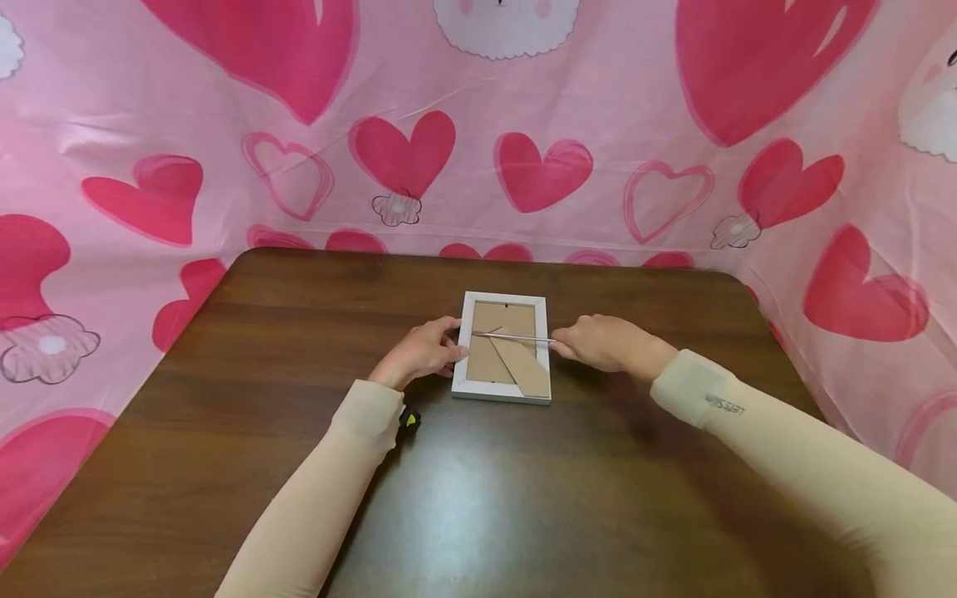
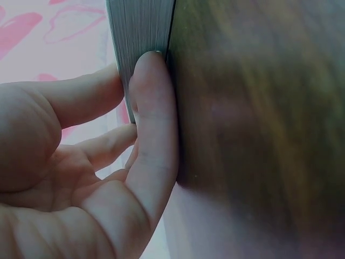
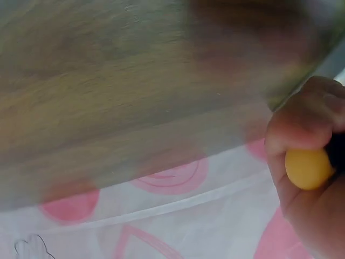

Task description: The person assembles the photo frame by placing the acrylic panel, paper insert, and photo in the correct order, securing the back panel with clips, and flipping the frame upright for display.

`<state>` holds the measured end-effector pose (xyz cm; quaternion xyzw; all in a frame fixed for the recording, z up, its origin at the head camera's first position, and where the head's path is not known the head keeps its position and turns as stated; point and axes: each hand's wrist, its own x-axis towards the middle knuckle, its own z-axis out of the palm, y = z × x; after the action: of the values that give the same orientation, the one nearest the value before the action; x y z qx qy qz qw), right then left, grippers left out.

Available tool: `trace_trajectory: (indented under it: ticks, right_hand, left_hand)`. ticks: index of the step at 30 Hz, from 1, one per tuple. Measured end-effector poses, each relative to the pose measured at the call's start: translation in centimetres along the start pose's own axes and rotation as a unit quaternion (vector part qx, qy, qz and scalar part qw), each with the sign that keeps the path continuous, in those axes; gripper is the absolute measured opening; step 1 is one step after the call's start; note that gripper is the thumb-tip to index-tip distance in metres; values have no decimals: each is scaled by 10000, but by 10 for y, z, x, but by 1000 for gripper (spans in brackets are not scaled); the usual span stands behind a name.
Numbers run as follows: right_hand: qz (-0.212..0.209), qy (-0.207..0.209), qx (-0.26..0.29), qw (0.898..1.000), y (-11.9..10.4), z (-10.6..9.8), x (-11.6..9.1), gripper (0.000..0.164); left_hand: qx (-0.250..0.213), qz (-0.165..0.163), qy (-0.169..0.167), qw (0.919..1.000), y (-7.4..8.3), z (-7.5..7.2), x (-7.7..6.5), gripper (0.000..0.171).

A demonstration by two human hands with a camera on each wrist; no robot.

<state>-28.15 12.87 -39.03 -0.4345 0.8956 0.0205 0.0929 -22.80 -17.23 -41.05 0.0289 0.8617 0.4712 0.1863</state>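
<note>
A white picture frame [image 1: 461, 365] lies back side up on the table, its tan backing board [image 1: 489, 359] and slanted easel stand [image 1: 529, 371] facing upward. My left hand [image 1: 422, 349] grips the frame's left edge, thumb on one side and fingers along the other; the left wrist view shows the fingers [image 2: 153, 108] against the frame's side [image 2: 141, 29]. My right hand [image 1: 601, 342] holds a screwdriver by its handle. The screwdriver's thin metal shaft [image 1: 516, 337] lies across the backing, its tip near the left inner edge. In the right wrist view, the screwdriver's yellow handle end [image 3: 308, 169] shows inside the fist.
The dark brown wooden table [image 1: 463, 498] extends around the frame on all sides. Behind it and at both sides hangs a pink cloth [image 1: 463, 91] with heart prints, close to the table's far edge.
</note>
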Motion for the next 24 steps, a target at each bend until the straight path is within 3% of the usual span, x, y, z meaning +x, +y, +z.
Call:
trace_trajectory:
  ticks: [9, 24]
  right_hand:
    - [278, 488, 57, 9984, 3, -13, -9, 23]
    - [144, 569, -329, 9977, -6, -10, -12, 25]
  left_hand:
    - [-161, -88, 30, 9998, 0, 2, 1, 56]
    - [-377, -23, 75, 9993, 0, 2, 0, 53]
